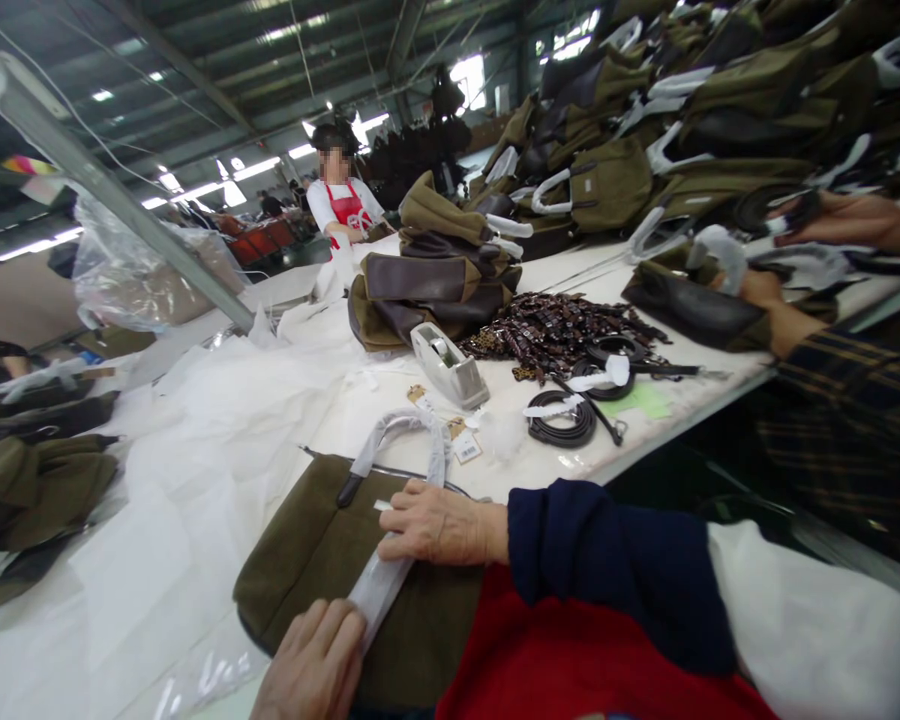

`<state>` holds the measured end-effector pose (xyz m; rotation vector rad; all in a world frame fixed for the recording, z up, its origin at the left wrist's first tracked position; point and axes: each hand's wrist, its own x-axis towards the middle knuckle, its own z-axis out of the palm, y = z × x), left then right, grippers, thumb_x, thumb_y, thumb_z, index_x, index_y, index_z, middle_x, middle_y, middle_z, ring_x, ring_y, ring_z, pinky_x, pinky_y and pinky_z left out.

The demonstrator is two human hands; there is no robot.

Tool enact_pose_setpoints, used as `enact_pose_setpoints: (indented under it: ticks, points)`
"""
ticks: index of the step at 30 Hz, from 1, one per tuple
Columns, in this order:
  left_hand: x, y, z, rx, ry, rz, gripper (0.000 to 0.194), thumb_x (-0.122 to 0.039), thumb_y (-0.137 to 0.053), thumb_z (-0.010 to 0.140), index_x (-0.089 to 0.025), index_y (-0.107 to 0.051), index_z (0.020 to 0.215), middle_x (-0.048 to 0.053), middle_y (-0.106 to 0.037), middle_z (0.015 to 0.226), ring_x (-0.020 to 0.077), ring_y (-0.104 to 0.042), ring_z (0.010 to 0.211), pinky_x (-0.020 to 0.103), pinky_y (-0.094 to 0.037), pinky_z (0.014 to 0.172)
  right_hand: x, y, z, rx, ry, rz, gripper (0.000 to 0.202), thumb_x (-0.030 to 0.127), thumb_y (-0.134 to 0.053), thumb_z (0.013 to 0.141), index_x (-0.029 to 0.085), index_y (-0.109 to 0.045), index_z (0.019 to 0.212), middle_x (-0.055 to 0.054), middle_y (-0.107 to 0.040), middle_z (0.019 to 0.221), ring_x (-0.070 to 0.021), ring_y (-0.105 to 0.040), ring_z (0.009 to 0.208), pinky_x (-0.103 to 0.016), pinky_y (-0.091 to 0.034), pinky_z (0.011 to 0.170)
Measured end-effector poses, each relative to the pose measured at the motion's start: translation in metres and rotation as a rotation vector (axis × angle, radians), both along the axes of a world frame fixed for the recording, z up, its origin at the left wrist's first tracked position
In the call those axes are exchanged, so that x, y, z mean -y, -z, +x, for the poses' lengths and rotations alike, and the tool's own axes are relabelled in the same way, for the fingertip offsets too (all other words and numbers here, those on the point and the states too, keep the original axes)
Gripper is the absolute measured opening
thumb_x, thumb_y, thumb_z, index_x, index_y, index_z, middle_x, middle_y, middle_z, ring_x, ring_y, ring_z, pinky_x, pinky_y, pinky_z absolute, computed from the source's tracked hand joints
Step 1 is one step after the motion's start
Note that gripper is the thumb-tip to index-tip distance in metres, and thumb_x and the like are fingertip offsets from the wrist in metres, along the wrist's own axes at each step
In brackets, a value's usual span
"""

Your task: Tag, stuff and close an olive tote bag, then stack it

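An olive-green handbag (292, 550) lies on the table in front of me, its zipped top edge facing away. Its far handle (439, 440) stands up in a loop, wrapped in white film. Across the bag's face runs a second white-wrapped strip (381, 592), seemingly the near handle. My left hand (315, 655) has its fingers curled over the lower end of this strip. At its upper end, my right hand (439, 525) closes its fingers on the strip, beside a small white piece at the fingertips. The palms' undersides are hidden.
A tape dispenser (454, 370), paper tags (465, 443), coiled black straps (562, 418) and a heap of brown patterned pieces (562, 330) lie beyond. Stacked bags (427, 280) stand behind. White sheets (195, 430) cover the left. A co-worker's hands (776, 300) handle another bag at right.
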<state>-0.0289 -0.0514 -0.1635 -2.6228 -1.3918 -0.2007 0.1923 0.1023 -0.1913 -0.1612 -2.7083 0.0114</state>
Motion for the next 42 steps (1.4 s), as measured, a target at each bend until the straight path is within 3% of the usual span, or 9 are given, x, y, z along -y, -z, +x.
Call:
enact_pose_setpoints:
  ticks: [4, 8, 12, 18, 24, 27, 32, 37, 42]
  points:
    - [-0.001, -0.009, 0.004, 0.121, -0.126, -0.222, 0.011, -0.022, -0.051, 0.091, -0.024, -0.058, 0.083, 0.002, -0.065, 0.083, 0.0196, -0.060, 0.076, 0.031, -0.047, 0.070, -0.002, 0.002, 0.000, -0.006, -0.031, 0.006, 0.013, 0.024, -0.045, 0.099, 0.024, -0.058, 0.103, -0.003, -0.058, 0.096, -0.0202, -0.046, 0.087, -0.037, -0.031, 0.075]
    - [-0.007, -0.007, 0.004, 0.313, -0.410, -0.429, 0.028, -0.040, -0.044, 0.097, -0.023, -0.053, 0.076, -0.001, -0.060, 0.071, 0.0168, -0.061, 0.069, 0.027, -0.047, 0.066, -0.001, 0.001, 0.005, 0.008, -0.060, 0.001, 0.011, 0.029, -0.055, 0.092, 0.022, -0.058, 0.099, -0.003, -0.059, 0.097, -0.0207, -0.046, 0.087, -0.038, -0.032, 0.078]
    - [-0.020, -0.006, 0.009, 0.363, -0.634, -0.583, 0.023, -0.046, -0.048, 0.091, -0.024, -0.050, 0.097, -0.007, -0.052, 0.063, 0.0157, -0.057, 0.057, 0.026, -0.043, 0.057, 0.001, -0.005, 0.013, 0.036, -0.062, -0.001, 0.014, 0.034, -0.056, 0.088, 0.021, -0.058, 0.093, -0.004, -0.060, 0.095, -0.0212, -0.047, 0.087, -0.039, -0.033, 0.081]
    - [-0.035, -0.010, 0.010, 0.319, -0.515, -0.601, 0.017, -0.038, -0.057, 0.082, -0.022, -0.055, 0.080, 0.000, -0.057, 0.078, 0.0196, -0.057, 0.077, 0.030, -0.044, 0.073, 0.006, -0.004, 0.023, 0.027, -0.036, -0.022, 0.013, 0.033, -0.055, 0.089, 0.023, -0.060, 0.096, -0.004, -0.060, 0.102, -0.0223, -0.047, 0.093, -0.040, -0.034, 0.086]
    - [-0.041, 0.007, 0.014, 0.508, -0.538, -0.713, 0.021, -0.026, -0.055, 0.072, -0.023, -0.034, 0.069, -0.007, -0.040, 0.063, 0.0138, -0.045, 0.064, 0.025, -0.035, 0.062, 0.004, -0.017, 0.042, -0.079, 0.005, -0.137, 0.022, 0.031, -0.055, 0.089, 0.023, -0.061, 0.108, -0.007, -0.059, 0.119, -0.0213, -0.051, 0.103, -0.038, -0.038, 0.092]
    - [-0.038, 0.014, 0.019, 0.711, -0.543, -0.778, 0.024, -0.026, -0.056, 0.068, -0.024, -0.032, 0.070, -0.009, -0.034, 0.060, 0.0110, -0.037, 0.058, 0.024, -0.029, 0.057, -0.032, -0.038, 0.062, -0.367, 0.207, -0.326, 0.025, 0.029, -0.053, 0.092, 0.019, -0.061, 0.114, -0.010, -0.060, 0.118, -0.0195, -0.052, 0.109, -0.035, -0.040, 0.096]
    - [-0.032, 0.012, 0.028, 1.160, -0.598, -1.041, 0.039, -0.046, -0.062, 0.070, -0.026, -0.032, 0.083, -0.009, -0.049, 0.062, 0.0121, -0.048, 0.056, 0.024, -0.031, 0.055, -0.127, -0.058, 0.094, -0.577, 0.932, -0.661, 0.019, 0.026, -0.059, 0.086, 0.014, -0.068, 0.097, -0.006, -0.064, 0.093, -0.0155, -0.055, 0.086, -0.026, -0.042, 0.080]
    - [-0.029, -0.003, 0.035, 1.358, -0.609, -1.119, 0.047, -0.043, -0.072, 0.068, -0.025, -0.034, 0.088, -0.007, -0.061, 0.067, 0.0123, -0.056, 0.058, 0.022, -0.036, 0.057, -0.174, -0.044, 0.093, -0.486, 0.986, -0.885, 0.014, 0.020, -0.065, 0.073, 0.012, -0.068, 0.064, 0.000, -0.054, 0.054, -0.0124, -0.049, 0.060, -0.024, -0.038, 0.060]
    - [-0.025, -0.010, 0.037, 1.419, -0.594, -1.114, 0.043, -0.033, -0.075, 0.071, -0.024, -0.036, 0.088, -0.007, -0.064, 0.068, 0.0103, -0.057, 0.059, 0.019, -0.036, 0.056, -0.173, -0.035, 0.076, -0.615, 0.987, -1.086, 0.014, 0.023, -0.064, 0.071, 0.010, -0.066, 0.065, -0.001, -0.056, 0.056, -0.0106, -0.049, 0.056, -0.022, -0.037, 0.053]
